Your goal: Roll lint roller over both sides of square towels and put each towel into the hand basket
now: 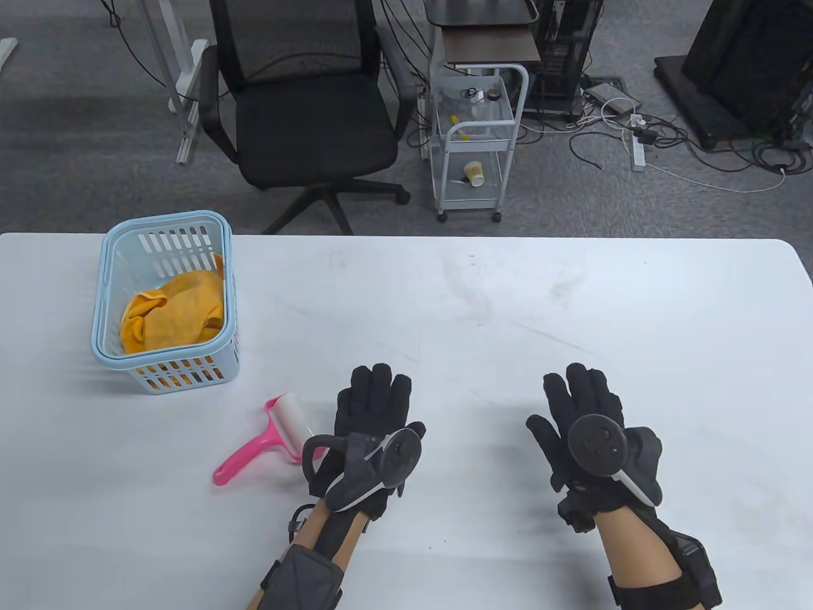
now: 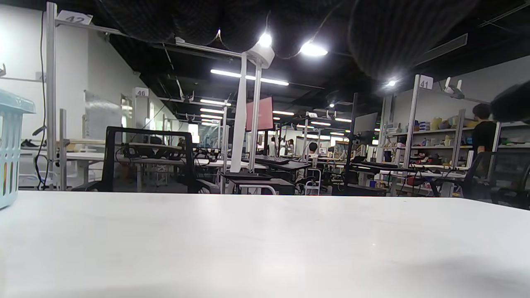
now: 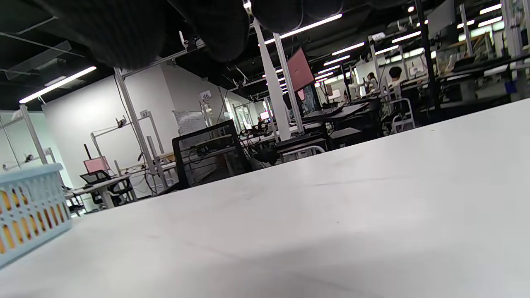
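A light blue slotted plastic hand basket (image 1: 166,298) stands near the far left corner of the white desk (image 1: 483,305). Crumpled orange-yellow square towels (image 1: 174,311) lie inside it, their colour showing through the slots of its near wall. In the right wrist view the same basket (image 3: 29,211) sits at the left edge with orange behind its slots, and in the left wrist view only a sliver of its pale blue wall (image 2: 10,153) shows at the left edge.

A pink plastic lint roller with a white sticky roll (image 1: 267,438) lies flat on the desk, between the basket and the near edge, its handle pointing toward the near left corner.

The left hand in a black sensor glove (image 1: 375,419) lies just right of the roller, fingers straight and close together, pointing toward the far edge, holding nothing; whether it touches the roller cannot be told. The right hand in a black sensor glove (image 1: 581,422) is well apart from it on the right half of the desk, fingers spread wide and straight, holding nothing.

Beyond the far edge stand a black mesh office chair (image 1: 305,114) and a white wire trolley (image 1: 476,146).
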Tool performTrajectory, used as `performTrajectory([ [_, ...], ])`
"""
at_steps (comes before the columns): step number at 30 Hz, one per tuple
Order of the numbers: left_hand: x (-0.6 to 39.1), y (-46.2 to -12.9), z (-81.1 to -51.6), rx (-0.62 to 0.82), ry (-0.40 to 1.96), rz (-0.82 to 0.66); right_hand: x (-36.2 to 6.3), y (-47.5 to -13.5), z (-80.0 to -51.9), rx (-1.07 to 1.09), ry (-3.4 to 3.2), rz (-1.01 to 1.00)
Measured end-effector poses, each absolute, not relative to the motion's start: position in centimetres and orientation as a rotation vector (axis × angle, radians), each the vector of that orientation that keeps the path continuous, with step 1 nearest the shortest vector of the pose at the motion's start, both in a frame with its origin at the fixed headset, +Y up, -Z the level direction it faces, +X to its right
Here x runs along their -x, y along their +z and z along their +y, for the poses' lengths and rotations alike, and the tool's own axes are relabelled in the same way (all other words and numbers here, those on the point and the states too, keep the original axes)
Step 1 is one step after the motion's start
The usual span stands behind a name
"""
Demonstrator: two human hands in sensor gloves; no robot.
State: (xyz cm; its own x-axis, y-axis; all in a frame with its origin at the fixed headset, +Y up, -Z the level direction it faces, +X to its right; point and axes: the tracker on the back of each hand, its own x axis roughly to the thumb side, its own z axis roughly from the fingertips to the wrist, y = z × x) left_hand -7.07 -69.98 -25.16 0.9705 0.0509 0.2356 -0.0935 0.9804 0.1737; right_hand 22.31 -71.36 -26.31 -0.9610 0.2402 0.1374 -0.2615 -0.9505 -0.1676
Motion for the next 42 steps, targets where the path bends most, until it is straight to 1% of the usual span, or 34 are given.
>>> performTrajectory([
  [1, 7.0, -25.2, -70.1, -0.175, 0.064, -0.234, -22.1, -26.4, -71.9, -0.181, 2.916, -0.246],
  [4, 7.0, -25.2, -70.4, -0.163, 0.08, -0.236, -21.9, -26.5, -72.7, -0.151, 2.925, -0.282],
  [12, 7.0, -25.2, -70.6, -0.165, 0.07, -0.236, -21.4, -26.7, -74.0, -0.163, 2.936, -0.231],
  [42, 6.6, -25.2, -70.7, -0.112, 0.053, -0.241, -21.1, -26.6, -74.3, -0.197, 2.942, -0.171],
])
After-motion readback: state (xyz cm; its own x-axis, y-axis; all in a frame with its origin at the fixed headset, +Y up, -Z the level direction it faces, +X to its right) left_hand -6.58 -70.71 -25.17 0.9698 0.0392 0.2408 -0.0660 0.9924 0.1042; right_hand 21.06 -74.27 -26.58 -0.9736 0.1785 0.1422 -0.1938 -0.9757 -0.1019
